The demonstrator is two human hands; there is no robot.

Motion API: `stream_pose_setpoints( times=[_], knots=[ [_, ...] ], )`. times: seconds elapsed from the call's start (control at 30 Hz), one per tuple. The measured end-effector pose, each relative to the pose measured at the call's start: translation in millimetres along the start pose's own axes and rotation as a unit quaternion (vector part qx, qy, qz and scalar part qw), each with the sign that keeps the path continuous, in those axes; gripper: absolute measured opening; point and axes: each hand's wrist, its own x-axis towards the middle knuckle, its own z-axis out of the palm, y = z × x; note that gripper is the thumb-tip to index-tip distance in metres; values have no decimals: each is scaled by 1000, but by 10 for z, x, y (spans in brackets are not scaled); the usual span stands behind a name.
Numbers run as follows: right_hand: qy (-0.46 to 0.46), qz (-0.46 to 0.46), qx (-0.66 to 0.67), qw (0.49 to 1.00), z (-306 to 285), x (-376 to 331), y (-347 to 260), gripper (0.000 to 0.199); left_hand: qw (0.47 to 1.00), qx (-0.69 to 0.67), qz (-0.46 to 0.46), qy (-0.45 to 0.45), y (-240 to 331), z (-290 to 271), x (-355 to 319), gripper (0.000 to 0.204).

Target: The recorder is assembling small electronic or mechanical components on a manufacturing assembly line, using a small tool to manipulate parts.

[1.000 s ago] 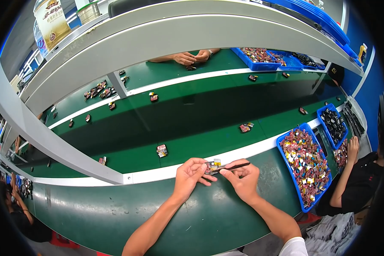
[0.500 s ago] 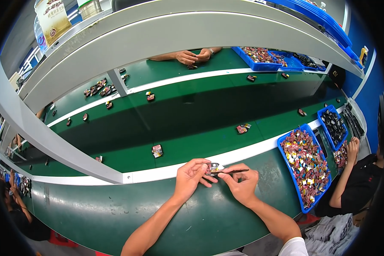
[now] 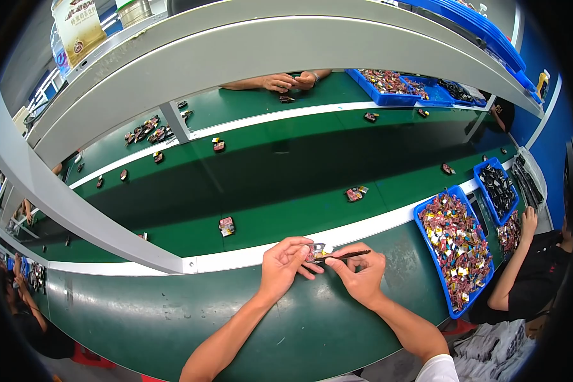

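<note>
Over the green workbench (image 3: pixel 172 312), my left hand (image 3: pixel 280 267) pinches a small electronic part (image 3: pixel 314 252) with reddish, dark and silvery areas. Its lower fingers are spread beneath. My right hand (image 3: pixel 365 275) grips a thin black pointed tool, which looks like tweezers (image 3: pixel 355 254), between thumb and fingers. The tool's tip reaches the part from the right, so both hands nearly meet. The exact contact is too small to make out.
To the right stands a blue tray (image 3: pixel 420 219) heaped with small reddish, yellow and white parts. Behind it a smaller blue tray (image 3: pixel 498 219) holds black pieces. A green belt (image 3: pixel 286 219) carries scattered assemblies (image 3: pixel 226 226). A grey frame beam (image 3: pixel 235 48) crosses above; co-workers sit opposite and at right.
The assemblies on both belt lanes have slid a little to the left. My hands, the part and the tool stay nearly in place. The right-hand co-worker's hand has shifted slightly.
</note>
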Motion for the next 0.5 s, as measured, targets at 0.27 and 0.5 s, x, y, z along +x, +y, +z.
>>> stream_pose_setpoints(
  times=[0.27,0.5],
  knots=[
    [4,22,13,1000,29,-24,-14,14,1000,4,-13,-3,21,7,3,25],
    [9,10,7,1000,2,-8,-25,14,1000,6,-13,8,49,-9,21,24]
  ],
)
